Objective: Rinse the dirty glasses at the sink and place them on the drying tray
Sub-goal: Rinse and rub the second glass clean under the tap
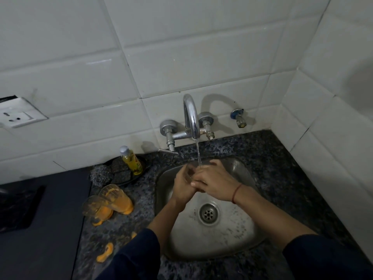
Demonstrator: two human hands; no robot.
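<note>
I rinse the clear drinking glass (189,171) under the curved chrome tap (190,115), left hand (182,179) and right hand (215,181) both curled round it; next, likely, a firm wet carry to the unseen drying tray.

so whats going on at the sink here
A person is rinsing a clear glass under the running tap, gripping it with the left hand and the right hand over the sink. Two dirty glasses coated in orange residue wait on the counter left of the sink, not yet rinsed. Orange spills lie on the counter near them.
</note>
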